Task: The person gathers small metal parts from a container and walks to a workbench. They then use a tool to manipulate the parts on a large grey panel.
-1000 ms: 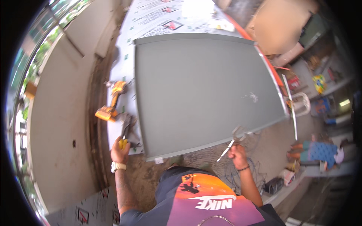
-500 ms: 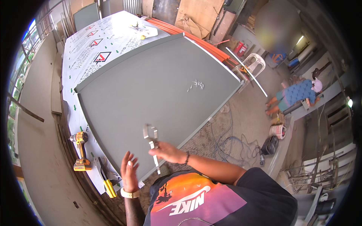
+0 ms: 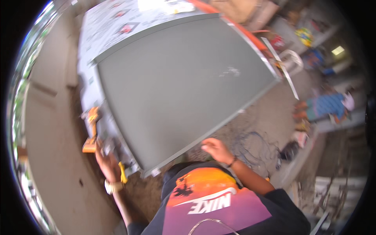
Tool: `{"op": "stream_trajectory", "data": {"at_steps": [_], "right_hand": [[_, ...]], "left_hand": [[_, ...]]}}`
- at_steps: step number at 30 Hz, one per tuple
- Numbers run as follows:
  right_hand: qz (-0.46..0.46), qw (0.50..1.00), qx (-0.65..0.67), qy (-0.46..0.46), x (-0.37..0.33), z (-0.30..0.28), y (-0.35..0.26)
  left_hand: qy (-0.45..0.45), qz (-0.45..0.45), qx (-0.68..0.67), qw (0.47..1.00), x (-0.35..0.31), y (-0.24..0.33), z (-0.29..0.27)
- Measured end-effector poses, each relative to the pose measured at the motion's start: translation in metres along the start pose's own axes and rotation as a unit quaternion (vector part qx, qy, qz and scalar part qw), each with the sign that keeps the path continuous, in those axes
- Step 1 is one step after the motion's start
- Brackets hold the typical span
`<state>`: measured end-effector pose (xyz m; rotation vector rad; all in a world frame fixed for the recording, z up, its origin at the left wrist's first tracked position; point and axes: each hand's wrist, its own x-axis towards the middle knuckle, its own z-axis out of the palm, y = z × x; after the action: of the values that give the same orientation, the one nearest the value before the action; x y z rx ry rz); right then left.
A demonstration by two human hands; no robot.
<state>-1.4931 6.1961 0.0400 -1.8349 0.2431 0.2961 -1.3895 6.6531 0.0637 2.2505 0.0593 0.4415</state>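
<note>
My left hand (image 3: 108, 164), with a pale band at its wrist, reaches to the left edge of the work surface. Its fingers are blurred beside the base of a yellow-and-black cordless drill (image 3: 92, 129); I cannot tell whether they hold anything. Close to that hand shows the yellow handle (image 3: 123, 173) of a hand tool, mostly hidden. Just off the near edge of a large grey panel (image 3: 176, 86) with raised rims, my right hand (image 3: 217, 150) hovers, fingers loosely curled and apart, with nothing visible in them.
Small pale scraps (image 3: 230, 72) lie on the panel. Beneath it is a printed white sheet (image 3: 105, 33). Cables (image 3: 252, 145) coil on the floor to the right. Farther right are a white chair (image 3: 291, 60) and a person in a blue top (image 3: 329, 105).
The silvery metal tool has left my right hand, which has moved right. My left hand has gone left to the drill. The whole view has shifted and blurred.
</note>
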Motion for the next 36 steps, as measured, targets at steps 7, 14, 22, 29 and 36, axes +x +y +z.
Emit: {"op": "stream_trajectory", "data": {"at_steps": [7,14,22,29,36], "right_hand": [[0.238,0.96,0.149,-0.017,0.0,0.029,0.04],[0.261,0.871,0.416,-0.006,0.053,0.069,0.054],[0.201,0.875,0.435,0.07,0.053,0.079,0.071],[0.185,0.875,0.44,0.083,0.039,0.071,0.049],[0.18,0.873,0.443,0.099,0.023,0.051,0.038]], "left_hand": [[-0.003,-0.197,0.277,0.94,0.03,-0.063,-0.024],[0.027,-0.174,0.178,0.968,0.007,-0.108,0.004],[0.1,-0.112,0.232,0.961,-0.002,-0.052,0.016],[0.092,0.006,0.154,0.984,0.001,-0.032,0.035],[-0.052,-0.028,0.038,0.998,0.089,-0.055,0.052]]}}
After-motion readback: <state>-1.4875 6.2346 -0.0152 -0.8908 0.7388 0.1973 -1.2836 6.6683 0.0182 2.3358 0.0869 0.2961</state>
